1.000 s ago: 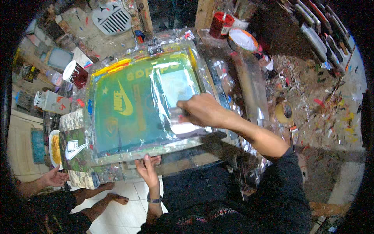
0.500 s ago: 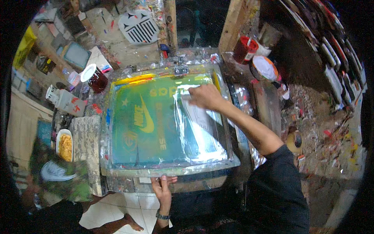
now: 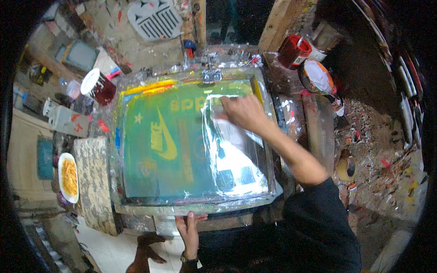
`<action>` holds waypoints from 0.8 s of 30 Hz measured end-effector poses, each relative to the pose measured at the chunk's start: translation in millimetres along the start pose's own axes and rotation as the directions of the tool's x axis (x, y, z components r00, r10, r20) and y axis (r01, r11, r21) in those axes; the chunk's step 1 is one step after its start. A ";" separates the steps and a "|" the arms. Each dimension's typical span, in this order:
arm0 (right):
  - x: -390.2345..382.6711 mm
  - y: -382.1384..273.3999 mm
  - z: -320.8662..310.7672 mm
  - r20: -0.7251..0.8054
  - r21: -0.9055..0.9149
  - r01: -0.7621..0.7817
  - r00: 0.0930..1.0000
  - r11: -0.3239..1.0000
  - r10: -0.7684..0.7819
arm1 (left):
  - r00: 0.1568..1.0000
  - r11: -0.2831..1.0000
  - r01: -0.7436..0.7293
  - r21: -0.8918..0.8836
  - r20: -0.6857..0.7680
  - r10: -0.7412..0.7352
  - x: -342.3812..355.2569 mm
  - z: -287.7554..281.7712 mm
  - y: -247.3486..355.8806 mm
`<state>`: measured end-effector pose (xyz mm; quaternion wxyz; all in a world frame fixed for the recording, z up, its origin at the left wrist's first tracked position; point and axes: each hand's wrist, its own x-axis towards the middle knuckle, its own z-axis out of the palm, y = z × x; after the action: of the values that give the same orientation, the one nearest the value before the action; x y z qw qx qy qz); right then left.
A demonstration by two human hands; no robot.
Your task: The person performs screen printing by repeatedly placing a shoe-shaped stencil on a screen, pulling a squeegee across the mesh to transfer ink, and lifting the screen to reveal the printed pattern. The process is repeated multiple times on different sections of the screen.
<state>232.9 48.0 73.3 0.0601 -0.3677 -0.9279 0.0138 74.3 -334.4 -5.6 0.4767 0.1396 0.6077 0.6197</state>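
A screen printing frame (image 3: 195,210) with green mesh and yellowish stencil shapes lies in front of me, held by a metal clamp (image 3: 211,76) at its far edge. Over the right part of the mesh, white ink (image 3: 236,157) shines in a streaked patch. My right hand (image 3: 243,113) is closed and slightly blurred above the upper end of that patch; whatever it grips is hidden. At the near edge of the frame, my left hand (image 3: 189,232) has its thumb and fingers on the rim.
Left of the frame stand a dark red ink tub with a white rim (image 3: 98,86), a whitish container (image 3: 66,117) and a plate of food (image 3: 68,177). A red can (image 3: 293,52), an open white ink tub (image 3: 318,77) and a tape roll (image 3: 346,168) are on the right. Another person's foot (image 3: 150,250) shows below.
The view has shifted a little. A blurred camouflage cloth with a grey printed shape has gone from the lower left, and the other person's legs have moved. My right hand stays over the white patch.
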 end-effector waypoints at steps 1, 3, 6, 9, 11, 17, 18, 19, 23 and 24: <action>-34.3 -22.1 3.7 -0.019 -0.065 0.016 1.000 0.998 -0.018 | 1.000 1.000 0.013 0.013 -0.008 -0.013 0.3 -2.3 -4.4; -101.0 -59.2 1.6 -0.096 -0.071 0.096 0.990 0.993 -0.102 | 1.000 1.000 0.005 0.015 -0.009 -0.005 1.6 -5.6 -10.9; -155.2 -82.6 -11.3 0.043 0.074 0.227 0.972 0.971 -0.231 | 1.000 1.000 0.013 0.018 -0.004 -0.013 3.8 -6.5 -12.9; -109.2 -49.1 -22.0 0.201 0.206 0.176 0.955 0.963 -0.218 | 1.000 1.000 0.012 -0.006 0.000 -0.012 5.3 -4.8 -7.6; -48.2 -21.0 -19.2 0.178 0.059 0.148 0.972 0.987 -0.156 | 1.000 1.000 0.013 -0.011 0.005 -0.013 5.3 -4.1 -3.1; -10.0 -10.8 -5.7 -0.055 -0.031 0.013 0.998 0.999 -0.015 | 0.999 1.000 0.027 -0.015 -0.020 -0.027 1.8 -3.4 -3.3; -43.5 -32.2 -3.7 0.027 -0.041 0.020 0.999 0.999 -0.019 | 0.998 0.999 0.037 -0.015 -0.049 -0.038 0.4 -2.7 -4.9; -77.8 -51.8 -2.9 -0.048 -0.071 0.044 0.998 0.996 -0.047 | 0.997 0.999 0.041 -0.019 -0.062 -0.042 0.1 -1.5 -6.1; -169.3 -88.2 -6.8 0.022 0.077 0.149 0.988 0.986 -0.151 | 0.993 0.998 0.057 -0.007 -0.102 -0.058 -0.6 4.5 -4.5; -166.5 -86.1 -8.9 0.067 0.109 0.152 0.985 0.982 -0.160 | 0.998 1.000 0.026 -0.006 -0.057 -0.027 -0.2 6.0 -3.5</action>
<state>295.7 -128.8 71.3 0.0450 -0.2893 -0.9536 0.0710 80.4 -331.6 -7.3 0.4677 0.1124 0.6213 0.6186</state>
